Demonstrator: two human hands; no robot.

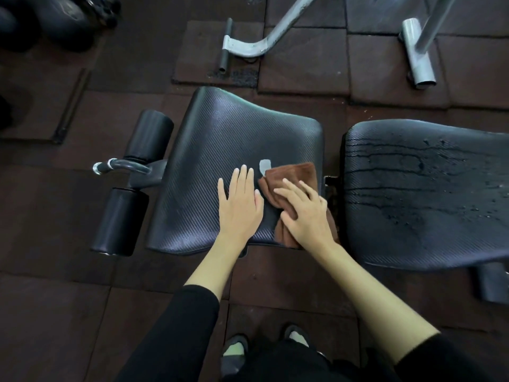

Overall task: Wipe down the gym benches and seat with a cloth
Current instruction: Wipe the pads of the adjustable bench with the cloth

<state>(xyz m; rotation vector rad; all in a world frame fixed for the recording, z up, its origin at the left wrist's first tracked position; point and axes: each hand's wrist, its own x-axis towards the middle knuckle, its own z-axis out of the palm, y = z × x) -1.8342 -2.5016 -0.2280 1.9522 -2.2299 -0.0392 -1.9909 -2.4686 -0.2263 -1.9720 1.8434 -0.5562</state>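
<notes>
So the right hand [305,213] is pressing down on the brown cloth [292,175]. Its fingers are spread and only a little bent, lying on top of the fabric rather than wrapped round it. The cloth is bunched up under the palm. Part of it sticks out past the fingertips on the far side, and a bit hangs off the near edge by the wrist.

The left hand [241,205] is just beside it on the left, flat on the vinyl with the fingers straight and close together, holding nothing.

Both hands are on the black seat pad [220,133], toward its near right corner. A small grey patch [265,166] on the pad sits right at the cloth's far left edge, touching or nearly touching it.

Off to the right, across a narrow gap, is the longer bench pad [427,188], covered in wet streaks and droplets. Two black foam rollers [153,130] stick out on the seat's left side.

Further out there's a grey metal frame [253,45] on the dark floor tiles [303,64] at the far side, and some dark round weights [63,23] in the far left corner. Black sleeves [192,326] and a pair of shoes [234,346] show at the near edge.
</notes>
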